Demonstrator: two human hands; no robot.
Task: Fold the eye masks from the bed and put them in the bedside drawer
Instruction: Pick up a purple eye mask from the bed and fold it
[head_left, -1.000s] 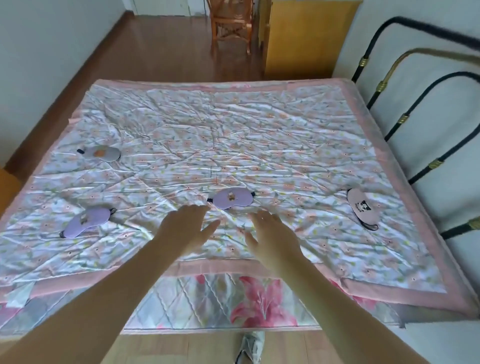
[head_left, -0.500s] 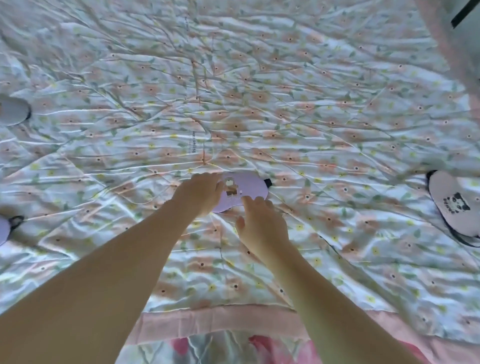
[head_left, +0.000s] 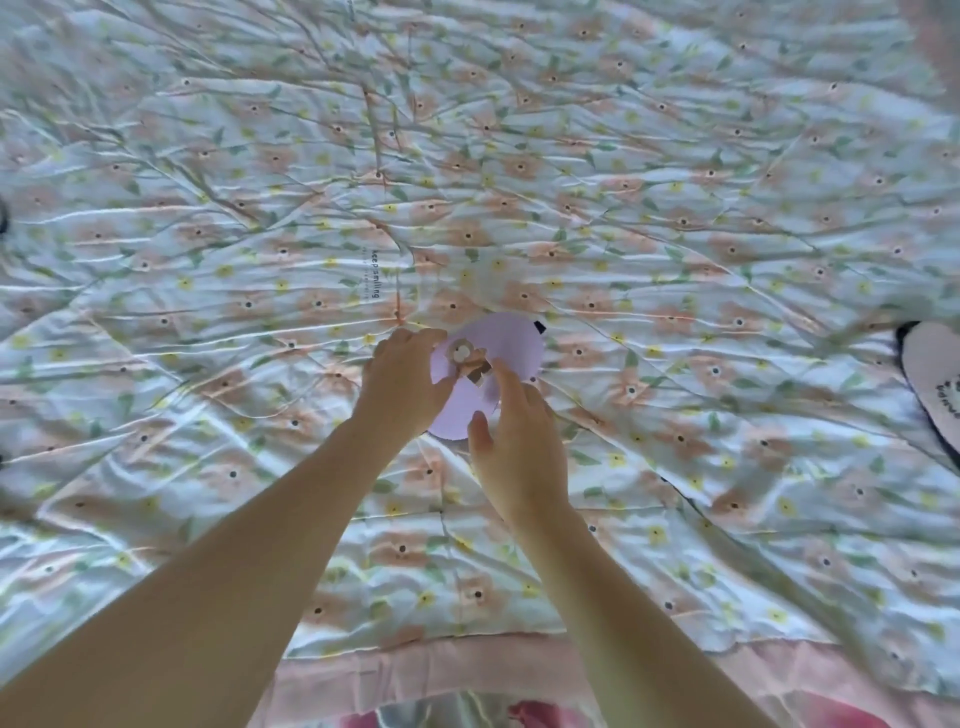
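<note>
A lilac eye mask (head_left: 506, 345) with a small brown cartoon figure lies in the middle of the flowered bedspread (head_left: 675, 208). Its left end is lifted off the cloth and turned toward me. My left hand (head_left: 402, 382) pinches that left end. My right hand (head_left: 514, 441) grips the mask's near edge with thumb and fingers. A black strap end shows at the mask's far right corner. A pale pink eye mask (head_left: 932, 374) with dark print lies at the right edge of the view, partly cut off.
The wrinkled bedspread fills nearly the whole view. Its pink border (head_left: 415, 670) runs along the near edge, with a red flowered quilt (head_left: 519, 717) under it. A dark bit of strap (head_left: 2, 215) shows at the far left edge.
The view has closed in further on the bed. Both hands now hold the lilac mask, and its left end has come up off the bedspread and swung toward me.
</note>
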